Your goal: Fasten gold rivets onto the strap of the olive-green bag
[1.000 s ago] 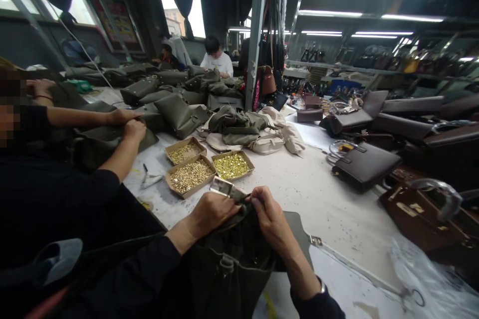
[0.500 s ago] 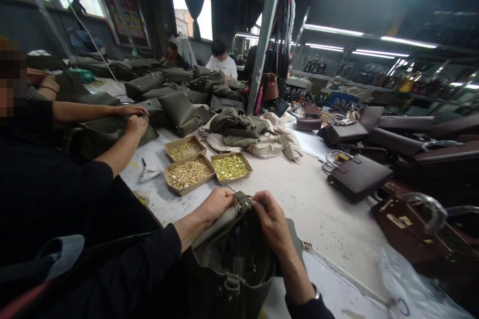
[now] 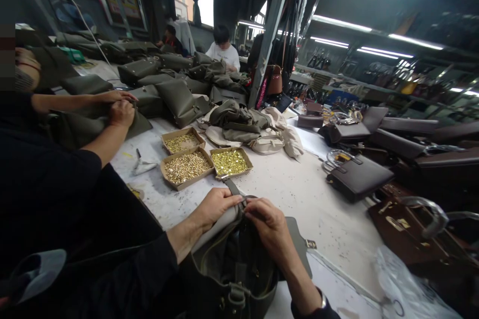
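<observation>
An open dark olive handbag (image 3: pixel 235 259) stands upright before me, its zip-edged mouth towards me. My left hand (image 3: pixel 217 207) is closed on the far rim, with thumb and fingers pinching the bag. From between my hands a narrow olive strap (image 3: pixel 233 187) sticks up and leans left, a metal piece at its tip. My right hand (image 3: pixel 267 217) is closed in a pinch at the strap's base; the fingertips hide the exact spot. A flap (image 3: pixel 299 239) with a gold clasp (image 3: pixel 311 244) spreads out behind my right wrist.
Three cardboard boxes (image 3: pixel 192 181) of small gold metal parts stand beyond my hands. To the left, a co-worker's hands (image 3: pixel 121 109) work on another olive bag. Cream and olive pieces (image 3: pixel 267 143) lie behind; brown handbags (image 3: pixel 359 177) and clear plastic (image 3: pixel 407 279) are on the right.
The strap, earlier folded down at the rim between my hands, now stands up past it. My right fingers have curled in closer to the left hand. The view has shifted slightly.
</observation>
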